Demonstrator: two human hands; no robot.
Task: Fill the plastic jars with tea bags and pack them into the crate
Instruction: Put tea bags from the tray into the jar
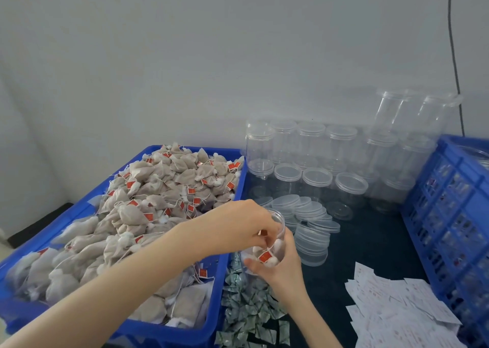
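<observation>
My right hand grips a clear plastic jar, tilted, just right of the blue tray. Tea bags with red tags lie inside the jar. My left hand reaches over the jar's mouth and its fingertips pinch a tea bag there. The tray holds a big heap of beige tea bags with strings and red tags. A blue slotted crate stands at the right edge with filled jars showing through its wall.
Several empty clear jars stand stacked at the back against the wall. Loose clear lids lie in piles behind my hands. Small silvery sachets and white paper slips cover the dark tabletop in front.
</observation>
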